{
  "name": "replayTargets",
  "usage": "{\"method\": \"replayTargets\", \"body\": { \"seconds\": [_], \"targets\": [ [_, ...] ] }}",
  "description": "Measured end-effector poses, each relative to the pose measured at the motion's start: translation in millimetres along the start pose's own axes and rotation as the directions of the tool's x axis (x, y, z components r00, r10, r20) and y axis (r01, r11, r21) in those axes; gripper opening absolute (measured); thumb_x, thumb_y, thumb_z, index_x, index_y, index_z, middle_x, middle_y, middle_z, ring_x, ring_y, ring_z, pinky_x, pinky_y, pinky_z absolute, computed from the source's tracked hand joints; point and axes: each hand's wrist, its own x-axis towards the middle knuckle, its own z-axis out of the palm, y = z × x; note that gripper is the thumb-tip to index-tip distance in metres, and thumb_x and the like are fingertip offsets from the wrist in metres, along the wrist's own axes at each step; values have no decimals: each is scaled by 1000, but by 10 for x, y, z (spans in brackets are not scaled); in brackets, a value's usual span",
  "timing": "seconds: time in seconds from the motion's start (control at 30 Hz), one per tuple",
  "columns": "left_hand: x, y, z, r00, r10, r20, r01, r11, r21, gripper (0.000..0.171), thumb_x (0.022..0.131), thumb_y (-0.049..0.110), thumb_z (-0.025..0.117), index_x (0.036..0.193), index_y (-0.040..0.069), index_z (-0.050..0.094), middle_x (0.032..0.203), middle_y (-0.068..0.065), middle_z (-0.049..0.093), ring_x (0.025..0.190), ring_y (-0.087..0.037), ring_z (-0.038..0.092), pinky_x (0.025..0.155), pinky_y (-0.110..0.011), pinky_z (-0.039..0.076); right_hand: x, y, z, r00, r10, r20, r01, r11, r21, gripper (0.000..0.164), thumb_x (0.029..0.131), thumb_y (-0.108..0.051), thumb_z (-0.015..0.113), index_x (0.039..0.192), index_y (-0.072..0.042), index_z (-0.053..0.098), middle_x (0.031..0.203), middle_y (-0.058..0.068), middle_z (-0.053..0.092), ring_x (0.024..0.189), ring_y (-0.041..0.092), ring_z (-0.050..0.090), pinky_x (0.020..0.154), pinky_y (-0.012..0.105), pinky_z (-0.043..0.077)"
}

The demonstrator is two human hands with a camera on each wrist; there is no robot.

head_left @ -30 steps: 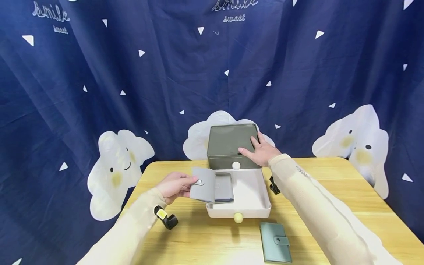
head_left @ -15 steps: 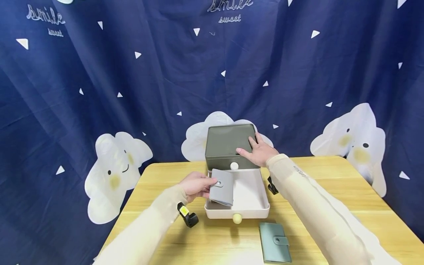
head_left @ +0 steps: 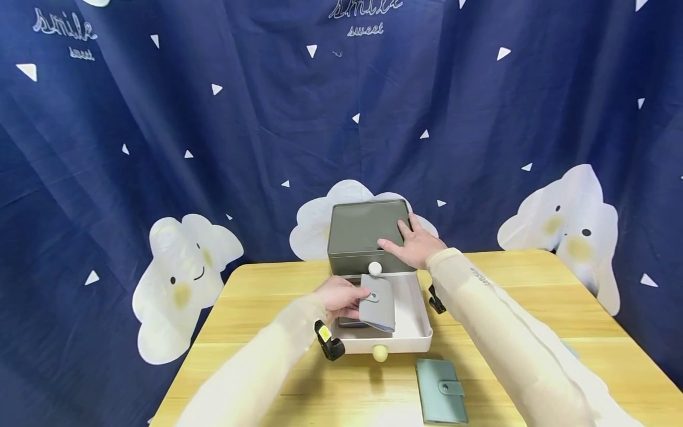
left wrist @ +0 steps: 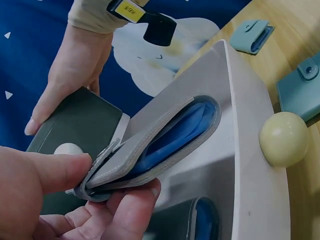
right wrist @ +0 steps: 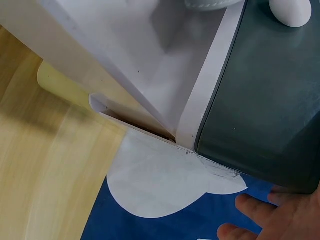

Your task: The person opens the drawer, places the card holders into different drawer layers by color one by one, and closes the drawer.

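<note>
My left hand pinches a grey card holder by its snap-strap edge, thumb on one side and fingers on the other. The holder is tilted over the pulled-out white drawer, and blue sleeves show inside it in the left wrist view. Beneath, a second card holder lies on the drawer's left side, partly hidden by the hand. My right hand rests with spread fingers on the right edge of the dark green drawer box, above the drawer.
A teal card holder lies on the wooden table in front of the drawer, to the right. Farther right sits another teal one. A yellow knob juts from the drawer front. Behind the table hangs a dark blue curtain.
My left hand has carried the grey card holder rightward, from the drawer's left edge to over its middle. The right hand has stayed on the box.
</note>
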Motion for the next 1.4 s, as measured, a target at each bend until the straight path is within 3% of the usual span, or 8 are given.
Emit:
{"method": "replayTargets", "body": {
  "seconds": [0.37, 0.8, 1.4],
  "targets": [
    [143, -21, 198, 998, -23, -51, 22, 1000, -13, 18, 89, 11, 67, 91, -7, 68, 67, -9, 67, 52, -11, 62, 53, -23, 55, 11, -3, -11, 1000, -9, 4, 9, 1000, -9, 104, 85, -82, 21, 154, -6, 15, 159, 21, -4, 141, 40, 22, 108, 53, 31],
    [204, -16, 445, 989, -49, -138, 58, 996, 62, 18, 88, 12, 67, 87, -6, 66, 67, -8, 64, 46, -7, 57, 54, -22, 54, 14, 9, 10, 1000, -14, -13, 14, 1000, -6, 104, 84, -83, 21, 154, -6, 16, 159, 21, -4, 141, 42, 22, 106, 55, 31],
    [288, 7, 573, 979, -52, -198, 68, 995, 74, 15, 89, 10, 67, 84, -2, 60, 62, -5, 59, 46, -9, 56, 55, -23, 55, -21, -25, -23, 1000, -12, -7, 12, 1000, -7, 101, 86, -80, 25, 154, -6, 17, 159, 21, -4, 141, 40, 22, 107, 53, 31]
  ]
}}
